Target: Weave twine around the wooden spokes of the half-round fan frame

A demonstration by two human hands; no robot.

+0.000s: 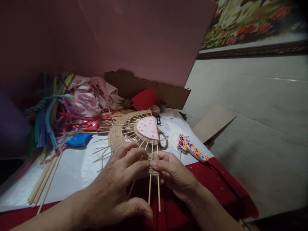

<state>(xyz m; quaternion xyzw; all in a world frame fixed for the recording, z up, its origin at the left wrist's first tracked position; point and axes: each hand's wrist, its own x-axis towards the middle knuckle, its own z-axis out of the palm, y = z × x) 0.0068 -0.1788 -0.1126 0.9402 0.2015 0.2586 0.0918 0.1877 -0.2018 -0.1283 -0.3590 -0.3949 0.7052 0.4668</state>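
Note:
A fan-shaped piece of woven twine [116, 136] on thin wooden sticks lies at the table's middle, with a pink dotted half-round pad [147, 127] at its centre. Twine wraps two sticks that point toward me, forming a small band [154, 170]. My right hand [174, 171] pinches this band between thumb and fingers. My left hand [120, 184] is spread over the sticks just left of the band, its thumb apart and its fingertips close to the twine. Whether those fingertips touch the twine is hard to tell.
Scissors [164, 140] lie right of the pad, beside a flower-patterned glue gun [191, 149] with a black cord. Loose sticks [45, 179], a blue packet [79, 140], pipe cleaners [45, 118] and pink cloth [89, 96] lie left. Cardboard [176, 96] stands behind.

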